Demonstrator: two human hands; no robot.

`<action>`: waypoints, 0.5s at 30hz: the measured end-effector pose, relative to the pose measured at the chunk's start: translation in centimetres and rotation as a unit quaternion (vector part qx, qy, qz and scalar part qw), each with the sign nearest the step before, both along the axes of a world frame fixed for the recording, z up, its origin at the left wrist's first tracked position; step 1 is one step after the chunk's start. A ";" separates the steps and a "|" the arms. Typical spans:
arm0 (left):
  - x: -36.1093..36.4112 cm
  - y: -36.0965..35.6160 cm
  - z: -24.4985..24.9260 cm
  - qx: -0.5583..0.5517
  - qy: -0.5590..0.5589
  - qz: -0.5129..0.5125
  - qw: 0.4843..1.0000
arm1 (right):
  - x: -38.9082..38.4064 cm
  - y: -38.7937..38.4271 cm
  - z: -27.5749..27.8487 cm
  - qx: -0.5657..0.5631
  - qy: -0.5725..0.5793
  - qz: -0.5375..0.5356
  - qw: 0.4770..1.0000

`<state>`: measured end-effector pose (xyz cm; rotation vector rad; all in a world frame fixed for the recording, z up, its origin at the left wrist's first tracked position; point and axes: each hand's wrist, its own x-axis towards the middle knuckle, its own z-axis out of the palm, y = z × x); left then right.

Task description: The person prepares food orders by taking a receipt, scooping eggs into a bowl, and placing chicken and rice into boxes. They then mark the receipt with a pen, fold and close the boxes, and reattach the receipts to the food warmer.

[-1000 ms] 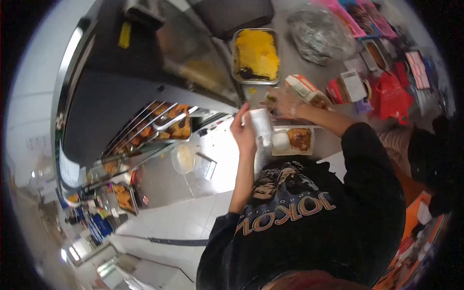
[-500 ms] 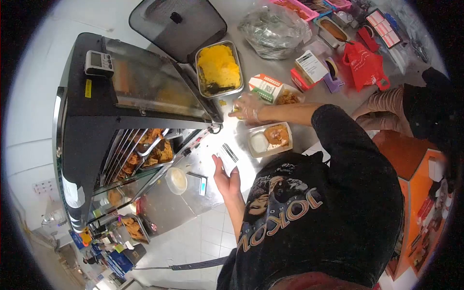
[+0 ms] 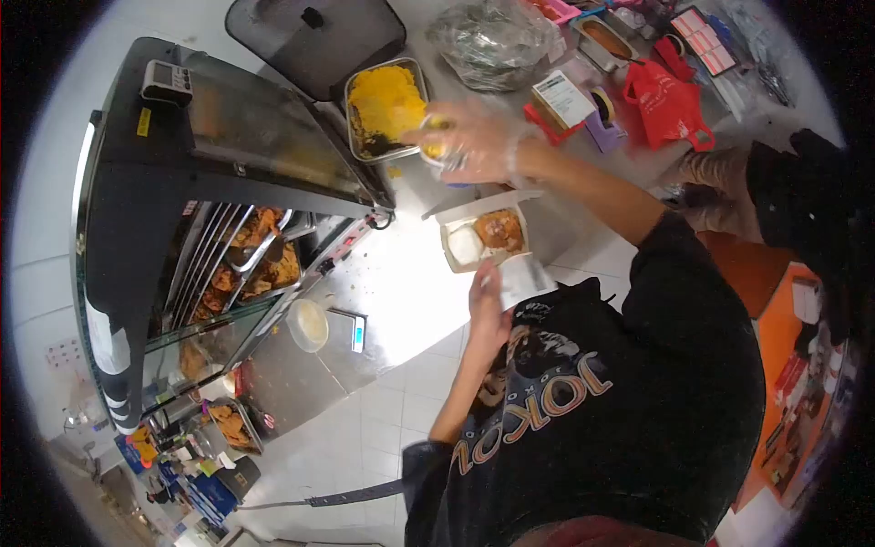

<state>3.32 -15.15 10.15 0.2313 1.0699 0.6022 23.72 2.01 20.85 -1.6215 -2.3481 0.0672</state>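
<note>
My right hand [image 3: 469, 146], in a clear glove, is closed round a small cup-like item with yellow on it, blurred by motion, at the right edge of a metal tray [image 3: 420, 73] of yellow food. My left hand [image 3: 489, 310] is bare and grips a pale card or packet [image 3: 523, 281] in front of my black shirt. Just beyond it, an open takeaway box [image 3: 524, 239] holds a white mound [image 3: 466, 244] and a brown fried piece [image 3: 500, 231].
A black heated cabinet [image 3: 128, 228] with food stands at the left. A plastic bowl [image 3: 309, 325] and a phone-like device [image 3: 358, 334] lie on the metal counter. At the back are a clear bag [image 3: 488, 46] and red bag [image 3: 665, 105]. Another person's sleeve [image 3: 715, 173] shows right.
My right hand has risen from the counter to the tray's edge. My left hand has moved right with the pale item to the near side of the box. The camera view has shifted.
</note>
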 end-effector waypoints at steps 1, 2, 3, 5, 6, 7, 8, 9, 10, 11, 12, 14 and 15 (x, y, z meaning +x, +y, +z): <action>1.2 -0.6 -1.8 0.010 -0.019 -0.035 0.999 | 1.0 -1.4 1.8 -0.019 0.003 -0.019 1.000; 2.5 -1.3 -4.3 0.004 -0.012 -0.073 0.997 | 2.1 -3.1 3.4 -0.037 0.006 -0.036 0.999; 4.1 -1.8 -5.2 0.027 -0.006 -0.113 0.993 | 3.3 -4.7 4.4 -0.054 0.009 -0.051 0.997; 7.6 -2.6 -6.2 0.101 0.007 -0.192 0.976 | 6.1 -8.0 5.0 -0.053 0.036 -0.063 0.996; 10.5 -3.3 -9.5 0.111 -0.003 -0.155 0.982 | 7.0 -9.7 5.1 -0.077 0.019 -0.107 0.991; 13.0 -3.8 -12.8 0.117 -0.012 -0.118 0.986 | 7.8 -11.4 5.0 -0.104 0.003 -0.152 0.983; 14.8 -2.8 -9.9 0.197 0.075 -0.098 0.973 | 8.7 -13.0 5.0 -0.128 -0.014 -0.197 0.972; 16.9 -1.2 -6.6 0.280 0.159 -0.077 0.944 | 10.0 -14.2 4.4 -0.137 -0.020 -0.220 0.966; 19.0 -0.1 -7.2 0.343 0.187 -0.018 0.920 | 11.4 -15.3 3.3 -0.142 -0.024 -0.246 0.959; 21.0 1.2 -8.6 0.406 0.213 0.042 0.888 | 12.8 -16.0 2.2 -0.144 -0.026 -0.272 0.951; 22.7 2.1 -10.0 0.466 0.236 0.102 0.847 | 13.9 -16.7 1.3 -0.167 -0.030 -0.303 0.938; 23.9 2.0 -13.6 0.455 0.293 0.099 0.835 | 15.8 -17.9 -0.9 -0.153 -0.037 -0.302 0.940; 24.1 2.2 -14.6 0.449 0.326 0.102 0.826 | 16.9 -17.9 -2.3 -0.146 -0.038 -0.295 0.943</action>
